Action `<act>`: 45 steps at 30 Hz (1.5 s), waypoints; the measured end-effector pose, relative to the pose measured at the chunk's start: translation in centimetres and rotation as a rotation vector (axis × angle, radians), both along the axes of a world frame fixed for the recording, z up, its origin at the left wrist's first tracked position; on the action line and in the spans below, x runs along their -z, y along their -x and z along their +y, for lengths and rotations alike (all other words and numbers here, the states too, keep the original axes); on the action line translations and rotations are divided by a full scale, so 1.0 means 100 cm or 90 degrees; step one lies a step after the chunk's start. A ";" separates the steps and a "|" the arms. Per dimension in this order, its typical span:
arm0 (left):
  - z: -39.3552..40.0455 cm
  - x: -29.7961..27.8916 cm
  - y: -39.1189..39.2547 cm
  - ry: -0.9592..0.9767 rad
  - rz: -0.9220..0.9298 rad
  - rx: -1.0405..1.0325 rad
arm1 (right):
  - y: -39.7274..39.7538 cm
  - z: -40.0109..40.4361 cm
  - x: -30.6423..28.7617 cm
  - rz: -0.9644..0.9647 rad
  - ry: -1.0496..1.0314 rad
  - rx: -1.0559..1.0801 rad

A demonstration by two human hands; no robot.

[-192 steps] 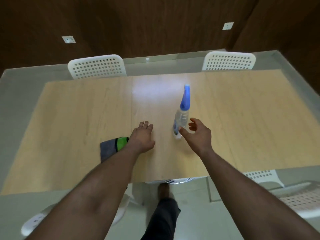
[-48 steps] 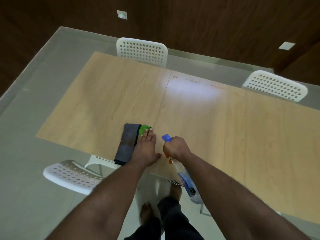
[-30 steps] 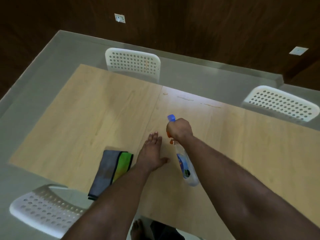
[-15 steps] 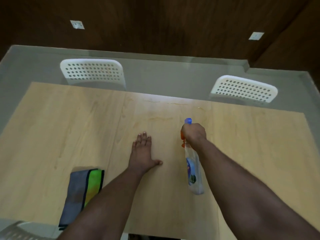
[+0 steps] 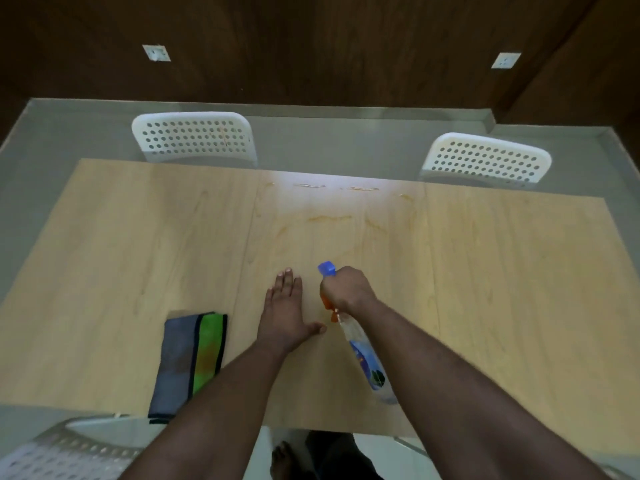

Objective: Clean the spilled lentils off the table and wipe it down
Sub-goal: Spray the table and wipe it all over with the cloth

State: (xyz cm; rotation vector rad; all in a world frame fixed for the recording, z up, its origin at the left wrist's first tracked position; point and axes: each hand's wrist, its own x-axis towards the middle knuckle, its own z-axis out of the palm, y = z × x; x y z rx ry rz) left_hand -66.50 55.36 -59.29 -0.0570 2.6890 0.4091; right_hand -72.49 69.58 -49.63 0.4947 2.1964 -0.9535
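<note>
Since a moment ago: both hands sit closer together — the right hand and its bottle have drawn in beside the left, and the cloth now lies nearer the left arm.
Right hand (image 5: 347, 288): fist wrapped tight around the neck of the spray bottle (image 5: 363, 351), held above the table (image 5: 502, 289); the blue nozzle points away toward the far edge, and the clear body slants back under the forearm.
Left hand (image 5: 284, 313): flat on the wood, palm down, fingers straight and together, thumb out to the side — holding nothing.
Cloth (image 5: 189, 362): folded, grey with a green stripe, lying on the table just left of the left forearm, its near end at the table's front edge.
Tabletop: pale wood; thin wet lines and faint orange-brown streaks show near the far edge, under a bright patch of glare.
Lentils: none can be made out on the surface.
Chairs: two white perforated chairs (image 5: 194, 137) stand at the far side, another at the near left corner.
</note>
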 end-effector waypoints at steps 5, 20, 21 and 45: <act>-0.007 0.000 -0.027 -0.005 0.002 0.011 | -0.039 -0.003 0.005 0.032 -0.018 0.010; 0.015 -0.007 -0.075 -0.009 -0.015 0.074 | -0.093 0.082 -0.006 0.088 -0.039 0.329; 0.011 -0.007 -0.079 -0.004 -0.013 0.071 | -0.098 0.076 -0.007 0.085 -0.027 0.311; -0.042 -0.004 -0.157 -0.004 0.011 0.056 | -0.186 -0.012 0.001 0.086 -0.014 0.208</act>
